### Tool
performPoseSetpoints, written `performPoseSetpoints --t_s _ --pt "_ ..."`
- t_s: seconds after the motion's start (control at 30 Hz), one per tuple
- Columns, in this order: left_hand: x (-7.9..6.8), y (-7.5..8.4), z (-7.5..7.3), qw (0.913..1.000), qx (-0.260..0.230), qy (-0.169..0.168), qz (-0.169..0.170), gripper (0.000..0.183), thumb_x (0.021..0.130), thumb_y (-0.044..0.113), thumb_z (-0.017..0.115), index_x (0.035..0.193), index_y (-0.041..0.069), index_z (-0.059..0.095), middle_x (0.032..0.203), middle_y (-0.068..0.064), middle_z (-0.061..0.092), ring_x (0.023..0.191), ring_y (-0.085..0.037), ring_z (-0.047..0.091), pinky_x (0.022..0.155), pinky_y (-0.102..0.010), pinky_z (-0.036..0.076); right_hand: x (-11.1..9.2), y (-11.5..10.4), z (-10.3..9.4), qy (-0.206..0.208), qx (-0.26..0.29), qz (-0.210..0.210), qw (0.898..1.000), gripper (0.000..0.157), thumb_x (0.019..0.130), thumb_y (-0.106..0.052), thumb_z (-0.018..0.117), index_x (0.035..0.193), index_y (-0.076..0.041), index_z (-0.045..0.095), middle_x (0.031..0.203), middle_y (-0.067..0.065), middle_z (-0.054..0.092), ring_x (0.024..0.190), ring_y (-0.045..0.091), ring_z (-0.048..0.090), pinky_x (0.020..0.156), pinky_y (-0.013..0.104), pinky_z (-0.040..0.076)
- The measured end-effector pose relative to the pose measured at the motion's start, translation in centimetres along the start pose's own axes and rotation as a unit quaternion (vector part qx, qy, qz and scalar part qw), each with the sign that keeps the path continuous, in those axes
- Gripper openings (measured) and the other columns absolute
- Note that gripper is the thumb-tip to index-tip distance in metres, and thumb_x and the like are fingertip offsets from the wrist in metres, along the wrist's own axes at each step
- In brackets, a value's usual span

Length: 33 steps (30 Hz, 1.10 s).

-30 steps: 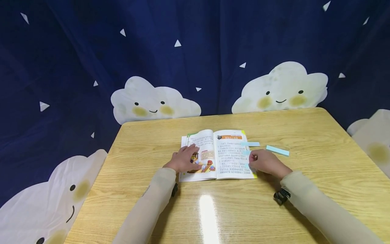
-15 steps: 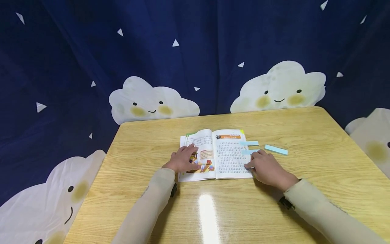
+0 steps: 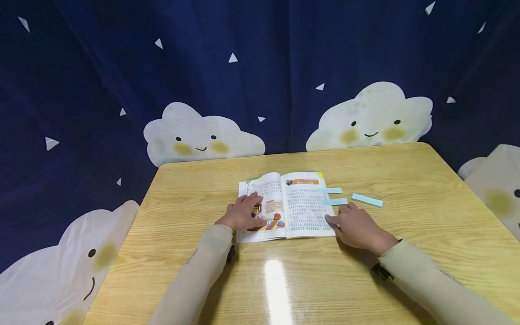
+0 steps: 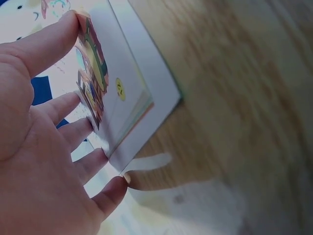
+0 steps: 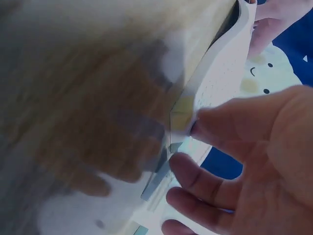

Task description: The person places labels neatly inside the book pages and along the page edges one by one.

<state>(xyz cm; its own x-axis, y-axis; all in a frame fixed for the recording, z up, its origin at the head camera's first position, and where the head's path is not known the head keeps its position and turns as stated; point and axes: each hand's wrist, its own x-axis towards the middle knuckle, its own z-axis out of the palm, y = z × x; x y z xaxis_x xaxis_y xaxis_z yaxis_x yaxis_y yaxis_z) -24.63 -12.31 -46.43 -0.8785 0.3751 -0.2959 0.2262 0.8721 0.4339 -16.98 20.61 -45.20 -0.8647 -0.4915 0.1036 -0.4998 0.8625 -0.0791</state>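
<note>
An open book (image 3: 308, 210) of printed pages lies on the table. My left hand (image 3: 243, 213) rests with spread fingers on its illustrated left page, and the left wrist view shows the thumb over the picture. At the outer edge of the right page is my right hand (image 3: 359, 228). Its thumb (image 5: 220, 120) presses the page near the yellow corner, while the other fingers stay loosely bent beside the edge. Two light blue sticky strips, an upper one (image 3: 335, 190) and a lower one (image 3: 339, 201), stick out from that edge, just above the right hand.
A light blue pad of sticky strips (image 3: 367, 200) lies right of the book on the wooden table (image 3: 195, 189). Behind the table hangs a dark blue curtain (image 3: 260, 67) with smiling clouds. Each wrist wears a dark strapped device.
The right hand has gone from bunched fingers at the page edge to a thumb stretched onto the page, covering a third strip seen there earlier. The left hand stays put.
</note>
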Motion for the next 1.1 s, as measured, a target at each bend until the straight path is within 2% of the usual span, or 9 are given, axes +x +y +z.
performPoseSetpoints --t_s 0.1,0.2,0.33,0.5,0.63,0.73,0.9,1.1 --pt "0.0 0.0 0.2 1.0 -0.002 0.002 0.0 0.078 0.089 0.045 0.071 0.155 0.026 0.034 0.168 0.0 0.018 0.154 -0.034 0.017 0.117 -0.067 0.019 -0.3 0.2 0.2 -0.014 0.019 0.016 1.0 0.028 0.092 -0.012 0.066 0.119 -0.012 0.074 0.073 0.003 0.052 0.072 0.02 0.04 0.055 0.028 0.029" --pt "-0.2 0.0 0.0 1.0 0.0 0.003 -0.004 0.078 0.089 0.046 0.071 0.155 0.026 0.034 0.168 0.0 0.018 0.154 -0.034 0.017 0.117 -0.067 0.018 -0.2 0.5 0.3 -0.001 0.051 0.037 0.998 0.029 0.09 -0.01 0.064 0.118 -0.007 0.074 0.077 0.002 0.058 0.073 0.017 0.043 0.065 0.032 0.037" --pt "-0.3 0.1 -0.1 1.0 0.004 0.0 -0.004 0.079 0.089 0.047 0.07 0.156 0.026 0.033 0.168 0.0 0.018 0.154 -0.034 0.018 0.117 -0.068 0.019 -0.2 1.0 0.7 0.021 0.092 0.075 0.993 0.026 0.089 -0.008 0.063 0.112 -0.002 0.073 0.086 0.007 0.063 0.076 0.018 0.045 0.078 0.041 0.039" --pt "-0.4 0.3 -0.1 1.0 0.005 0.004 -0.005 0.079 0.089 0.047 0.07 0.156 0.026 0.033 0.168 0.0 0.018 0.154 -0.034 0.019 0.117 -0.068 0.019 -0.2 1.3 1.1 0.021 0.111 0.092 0.989 0.029 0.09 -0.012 0.063 0.115 0.001 0.071 0.102 0.016 0.069 0.086 0.028 0.055 0.081 0.047 0.045" --pt "-0.4 0.4 -0.1 1.0 0.006 0.004 -0.001 0.079 0.089 0.048 0.069 0.156 0.026 0.033 0.168 0.0 0.019 0.154 -0.034 0.019 0.117 -0.068 0.019 0.0 1.4 1.1 0.003 0.125 0.105 0.987 0.031 0.091 -0.014 0.062 0.116 0.002 0.071 0.105 0.018 0.069 0.089 0.028 0.056 0.082 0.049 0.045" --pt "-0.3 0.5 0.0 1.0 0.005 0.002 -0.003 0.079 0.089 0.049 0.069 0.156 0.027 0.033 0.168 0.001 0.019 0.154 -0.034 0.019 0.117 -0.068 0.019 0.1 1.5 1.1 -0.011 0.153 0.122 0.981 0.033 0.089 -0.015 0.06 0.115 0.003 0.071 0.106 0.02 0.068 0.092 0.031 0.057 0.084 0.05 0.046" --pt "-0.3 0.5 0.0 0.9999 0.007 -0.001 -0.007 0.079 0.09 0.049 0.069 0.156 0.027 0.033 0.168 0.001 0.017 0.155 -0.033 0.017 0.118 -0.067 0.018 0.5 2.0 1.3 -0.01 0.206 0.144 0.968 0.033 0.087 -0.014 0.058 0.112 0.002 0.073 0.11 0.019 0.072 0.109 0.039 0.06 0.095 0.055 0.047" --pt "-0.3 0.4 -0.1 1.0 0.007 0.003 -0.005 0.079 0.089 0.049 0.069 0.156 0.027 0.032 0.168 0.001 0.017 0.154 -0.033 0.018 0.118 -0.067 0.018 0.8 2.4 1.2 -0.026 0.266 0.159 0.951 0.031 0.091 -0.015 0.059 0.115 0.001 0.069 0.116 0.019 0.07 0.109 0.036 0.063 0.091 0.051 0.052"
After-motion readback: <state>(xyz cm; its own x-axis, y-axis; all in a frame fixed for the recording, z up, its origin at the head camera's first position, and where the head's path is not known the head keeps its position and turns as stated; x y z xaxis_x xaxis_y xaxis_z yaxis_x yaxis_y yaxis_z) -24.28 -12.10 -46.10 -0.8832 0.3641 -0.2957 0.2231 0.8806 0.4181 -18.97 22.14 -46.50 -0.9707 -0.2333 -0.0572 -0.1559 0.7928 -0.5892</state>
